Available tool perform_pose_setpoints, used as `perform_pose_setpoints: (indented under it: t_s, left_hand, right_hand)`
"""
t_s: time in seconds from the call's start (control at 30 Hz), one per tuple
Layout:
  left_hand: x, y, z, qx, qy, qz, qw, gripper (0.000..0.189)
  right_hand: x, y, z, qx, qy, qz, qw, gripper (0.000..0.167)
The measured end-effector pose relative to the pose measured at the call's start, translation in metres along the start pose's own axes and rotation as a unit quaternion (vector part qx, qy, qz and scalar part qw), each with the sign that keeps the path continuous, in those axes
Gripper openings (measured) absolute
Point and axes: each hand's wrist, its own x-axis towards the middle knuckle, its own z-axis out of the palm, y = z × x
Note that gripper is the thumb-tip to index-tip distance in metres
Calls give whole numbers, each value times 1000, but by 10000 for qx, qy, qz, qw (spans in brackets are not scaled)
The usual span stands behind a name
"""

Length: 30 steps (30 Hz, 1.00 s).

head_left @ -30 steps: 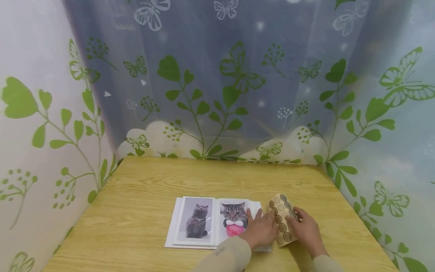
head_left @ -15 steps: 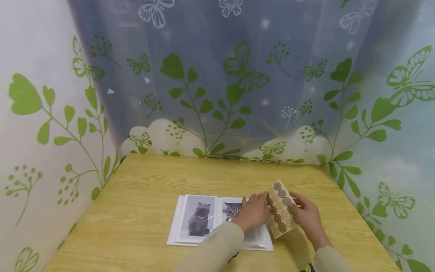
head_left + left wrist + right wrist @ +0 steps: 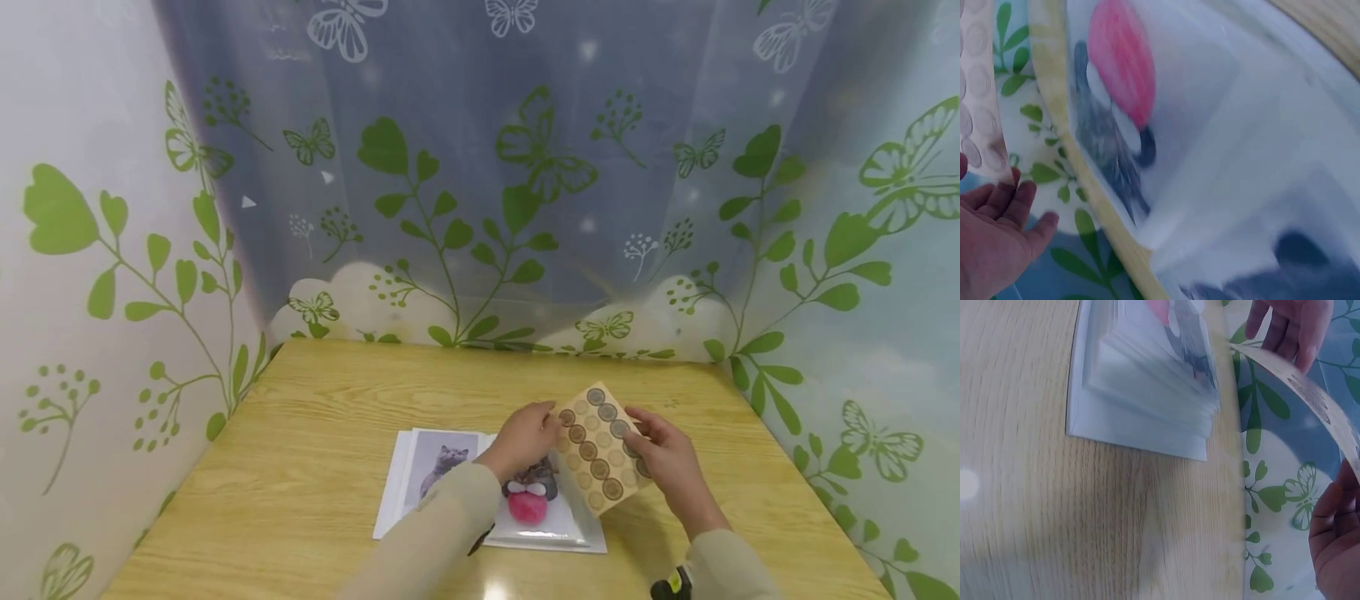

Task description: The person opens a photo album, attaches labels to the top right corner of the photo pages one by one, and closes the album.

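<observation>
A tan sticker sheet (image 3: 600, 450) with rows of dark round stickers is lifted, tilted, over the right edge of an open photo album (image 3: 386, 500). At its right edge, my right hand (image 3: 671, 467) pinches it with thumb and fingers. My left hand (image 3: 519, 435) pinches the left edge, and the left wrist view shows its fingertips (image 3: 1013, 184) at the sheet's end. Seen from the right wrist, the sheet bows between both hands. One album page has a grey cat photo (image 3: 445, 458), partly behind my left forearm. The other has a cat photo with a pink ball (image 3: 528, 505).
The album lies on a wood-grain table (image 3: 315, 392), its clear sleeves fanned at the right side. A patterned curtain (image 3: 450, 208) with green leaves and butterflies encloses the back and both sides. A dark band with yellow (image 3: 675, 581) is at my right wrist.
Both hands have brought the sticker sheet up and to the left, so it now overlaps the album's edge. My left hand has shifted left and away, uncovering the pink ball photo again.
</observation>
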Motion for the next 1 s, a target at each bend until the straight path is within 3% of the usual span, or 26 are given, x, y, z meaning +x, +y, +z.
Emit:
perform_pose_setpoints:
  t_s: [0.13, 0.3, 0.5, 0.73, 0.87, 1.0]
  left_hand:
    - [-6, -11, -17, -213, 70, 158, 9996, 32]
    - [-14, -25, -32, -738, -85, 37, 9972, 22]
    - [-27, -35, -47, -1484, -392, -93, 9881, 16]
    - [-43, -36, -57, -2057, -598, -487, 9756, 16]
    - [-51, -36, -62, -2292, -506, -655, 9699, 17]
    - [-59, -41, -66, -2627, -139, -732, 9620, 19]
  right_hand:
    - [2, 0, 6, 130, -49, -39, 9999, 47]
    - [6, 3, 13, 47, -80, -62, 9999, 49]
    - [7, 4, 20, -96, -142, -15, 9999, 51]
    - [7, 1, 25, -221, -283, -97, 9993, 53]
    - [8, 0, 28, -362, -189, -208, 9990, 48]
    - [8, 0, 31, -633, -2, -392, 9972, 43]
